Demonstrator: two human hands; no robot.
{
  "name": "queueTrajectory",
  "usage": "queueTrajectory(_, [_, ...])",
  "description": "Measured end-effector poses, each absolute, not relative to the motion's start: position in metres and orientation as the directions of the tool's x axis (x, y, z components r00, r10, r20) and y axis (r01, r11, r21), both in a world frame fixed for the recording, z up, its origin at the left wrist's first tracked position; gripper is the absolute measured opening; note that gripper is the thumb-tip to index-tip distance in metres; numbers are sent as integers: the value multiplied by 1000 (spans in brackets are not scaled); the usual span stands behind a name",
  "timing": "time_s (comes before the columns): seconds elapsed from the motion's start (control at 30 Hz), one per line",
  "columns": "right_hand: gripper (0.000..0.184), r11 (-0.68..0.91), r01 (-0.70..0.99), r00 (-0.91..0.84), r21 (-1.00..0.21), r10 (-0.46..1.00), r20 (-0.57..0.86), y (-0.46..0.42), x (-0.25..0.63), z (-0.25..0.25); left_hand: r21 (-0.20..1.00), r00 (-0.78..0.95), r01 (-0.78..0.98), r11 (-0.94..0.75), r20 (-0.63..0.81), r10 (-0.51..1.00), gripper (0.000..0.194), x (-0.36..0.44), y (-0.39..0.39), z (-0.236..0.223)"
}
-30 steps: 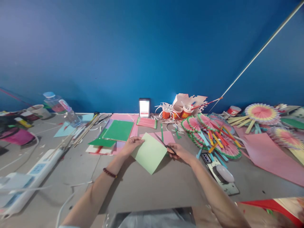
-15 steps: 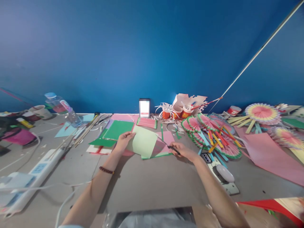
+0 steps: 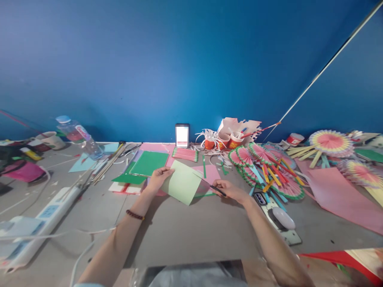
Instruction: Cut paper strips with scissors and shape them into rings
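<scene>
My left hand [image 3: 160,177] pinches the left edge of a pale green sheet of paper [image 3: 182,182], held tilted over the table. In my right hand [image 3: 226,189] is a pair of scissors [image 3: 216,189] with dark handles. Their blades point left and reach the upper right part of the pale green sheet; whether they have cut into it I cannot tell. Behind the sheet lie pink paper [image 3: 210,175] and a dark green strip. A packet of green paper [image 3: 150,163] rests just beyond my left hand.
Folded paper fans [image 3: 269,167] with coloured sticks are piled right of my right hand. A phone [image 3: 182,135] leans on the blue wall beside red paper cups [image 3: 235,140]. At left are a power strip [image 3: 49,217], cables and a plastic bottle [image 3: 79,137].
The pale green sheet has shifted slightly right and toward me, and the scissor blades now overlap its right side. My left hand has moved a little right with it.
</scene>
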State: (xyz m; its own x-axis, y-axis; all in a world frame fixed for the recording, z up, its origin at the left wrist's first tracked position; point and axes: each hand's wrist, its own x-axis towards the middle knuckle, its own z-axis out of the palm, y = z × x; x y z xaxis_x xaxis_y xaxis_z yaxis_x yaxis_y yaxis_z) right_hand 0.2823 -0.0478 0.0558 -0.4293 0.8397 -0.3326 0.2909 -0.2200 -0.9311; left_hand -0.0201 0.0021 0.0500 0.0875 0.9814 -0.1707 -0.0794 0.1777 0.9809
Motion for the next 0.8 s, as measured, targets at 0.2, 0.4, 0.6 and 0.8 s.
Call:
queueTrajectory(0.2, [34,-228,289,-421,-930,842,-338,-47,284,53,978,99,-87,191,-182,978,37,-18,0,53])
queueTrajectory(0.4, [35,-237,294,-408,-926,845,-346,-48,281,56,978,117,-76,194,-185,976,37,-19,1,50])
queueTrajectory(0.6, [37,-241,305,-407,-921,842,-355,-48,282,59,983,100,-63,173,-166,981,37,-21,4,46])
queueTrajectory(0.8, [37,-245,295,-406,-924,843,-353,-48,282,58,985,110,-44,165,-160,981,38,-21,4,48])
